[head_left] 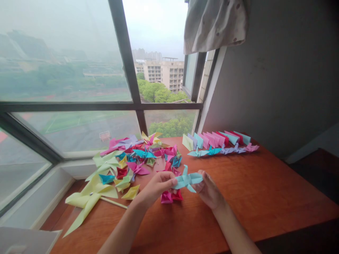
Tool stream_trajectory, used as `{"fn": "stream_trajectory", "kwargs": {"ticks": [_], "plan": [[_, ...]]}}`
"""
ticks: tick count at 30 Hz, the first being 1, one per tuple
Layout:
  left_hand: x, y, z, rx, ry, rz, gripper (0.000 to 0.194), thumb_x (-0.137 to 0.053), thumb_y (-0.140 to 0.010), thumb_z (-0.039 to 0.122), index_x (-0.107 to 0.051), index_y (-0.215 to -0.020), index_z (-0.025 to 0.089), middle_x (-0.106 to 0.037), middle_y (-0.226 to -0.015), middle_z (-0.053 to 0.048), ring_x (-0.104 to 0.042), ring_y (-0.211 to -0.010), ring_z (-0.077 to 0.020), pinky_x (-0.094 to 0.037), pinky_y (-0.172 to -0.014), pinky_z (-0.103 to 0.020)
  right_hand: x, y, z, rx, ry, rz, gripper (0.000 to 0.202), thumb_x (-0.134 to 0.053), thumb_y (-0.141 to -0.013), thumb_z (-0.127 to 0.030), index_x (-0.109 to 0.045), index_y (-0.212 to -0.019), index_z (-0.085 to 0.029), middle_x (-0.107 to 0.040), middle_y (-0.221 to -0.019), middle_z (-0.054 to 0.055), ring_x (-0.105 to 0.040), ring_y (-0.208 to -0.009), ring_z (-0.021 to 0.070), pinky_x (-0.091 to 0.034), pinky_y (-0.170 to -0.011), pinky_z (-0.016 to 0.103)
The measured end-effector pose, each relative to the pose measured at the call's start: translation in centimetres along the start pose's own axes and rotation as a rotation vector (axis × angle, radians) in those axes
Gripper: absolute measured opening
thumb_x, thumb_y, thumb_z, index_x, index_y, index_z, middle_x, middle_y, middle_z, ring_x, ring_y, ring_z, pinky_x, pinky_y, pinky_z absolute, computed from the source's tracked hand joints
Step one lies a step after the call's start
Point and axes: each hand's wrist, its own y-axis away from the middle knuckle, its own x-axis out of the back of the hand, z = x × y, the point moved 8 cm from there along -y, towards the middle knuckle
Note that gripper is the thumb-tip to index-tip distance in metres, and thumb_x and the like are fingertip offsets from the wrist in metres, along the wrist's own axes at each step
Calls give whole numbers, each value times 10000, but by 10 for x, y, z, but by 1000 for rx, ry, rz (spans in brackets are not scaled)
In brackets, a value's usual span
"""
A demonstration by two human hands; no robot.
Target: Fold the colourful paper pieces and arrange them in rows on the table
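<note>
A light blue folded paper crane is held up over the table between both hands, its wings spread sideways and its two narrow points toward the top and bottom. My left hand pinches the tip of one wing between thumb and fingers. The other wing's tip is gripped by my right hand. Just below and behind the crane lie a magenta folded piece and a red one, partly covered by my left hand.
On the wooden table, a yellow-green pinwheel and many colourful folded papers lie at the left. Upright folded papers stand in a row at the back right, with several cranes before them. Windows rise behind.
</note>
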Motion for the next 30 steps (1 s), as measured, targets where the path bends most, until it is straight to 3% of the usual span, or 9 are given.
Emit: {"fn": "stream_trajectory", "kwargs": {"ticks": [7,12,17,24,30], "plan": [[11,-1,7,-22,-87,121,415,-732,-756,523,-632,-696,125,-612,-591,-2,-475,-513,-85,-341,-518,-197,12,-7,-5,64,-28,152,449,-679,-790,-547,-437,-620,-210,-375,-569,-56,-342,-522,90,-335,-500,224],[23,-3,16,-119,-195,311,396,-712,-771,505,-632,-659,134,-559,-584,22,-455,-532,-89,-324,-512,-194,1,1,-15,262,404,167,318,-620,-860,-462,-567,-699,-193,-505,-638,-25,-428,-581,106,-354,-530,223],[19,-7,6,-124,-290,256,381,-667,-805,508,-648,-732,135,-605,-628,0,-515,-561,-116,-349,-519,-205,-18,12,-18,433,835,154,221,-618,-872,-403,-649,-893,-186,-618,-753,6,-530,-633,129,-419,-573,228],[8,-8,2,-136,-374,193,357,-637,-840,481,-629,-741,138,-624,-669,-10,-551,-619,-129,-384,-560,-208,-18,17,-27,567,1018,228,202,-567,-911,-360,-648,-858,-183,-643,-733,8,-562,-627,128,-438,-601,223],[9,-6,8,-128,-335,171,389,-585,-873,510,-671,-788,140,-681,-710,-37,-597,-647,-151,-416,-579,-218,7,19,-43,621,1159,480,257,-551,-914,-393,-648,-810,-180,-642,-665,9,-559,-576,128,-417,-597,228]]}}
